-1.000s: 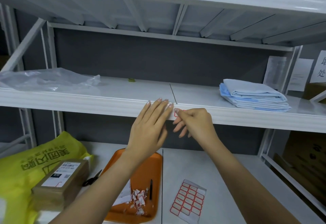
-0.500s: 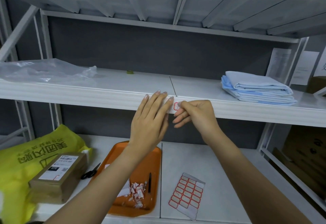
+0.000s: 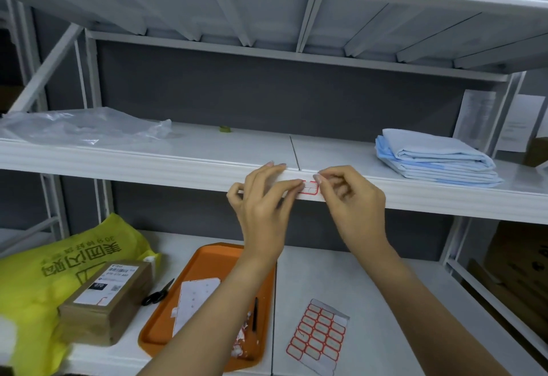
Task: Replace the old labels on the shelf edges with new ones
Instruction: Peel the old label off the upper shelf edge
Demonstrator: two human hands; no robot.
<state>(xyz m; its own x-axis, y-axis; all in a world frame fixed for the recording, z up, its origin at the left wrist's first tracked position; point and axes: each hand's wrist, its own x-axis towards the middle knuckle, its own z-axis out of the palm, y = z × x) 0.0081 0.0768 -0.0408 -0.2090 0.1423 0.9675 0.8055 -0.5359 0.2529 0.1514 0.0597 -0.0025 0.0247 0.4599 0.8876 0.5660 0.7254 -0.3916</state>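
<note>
A red-bordered white label (image 3: pixel 310 187) lies on the front edge of the middle shelf (image 3: pixel 148 165), just right of the shelf seam. My left hand (image 3: pixel 264 206) rests against that edge with fairly straight fingers, and one fingertip touches the label's left end. My right hand (image 3: pixel 351 200) has curled fingers, with its thumb and forefinger pinching the label's right end. On the lower shelf lies a sheet of new red-bordered labels (image 3: pixel 318 334).
An orange tray (image 3: pixel 166 325) on the lower shelf holds torn label scraps, a backing sheet and a pen. Scissors (image 3: pixel 158 292), a cardboard box (image 3: pixel 106 295) and a yellow bag (image 3: pixel 38 269) lie to its left. Folded blue cloth (image 3: pixel 436 159) and a clear plastic bag (image 3: pixel 83 129) sit on the middle shelf.
The label has gone from being hidden in my right fingers to lying on the shelf edge. My left fingertips slid down to the label's left end, and the view shifted slightly.
</note>
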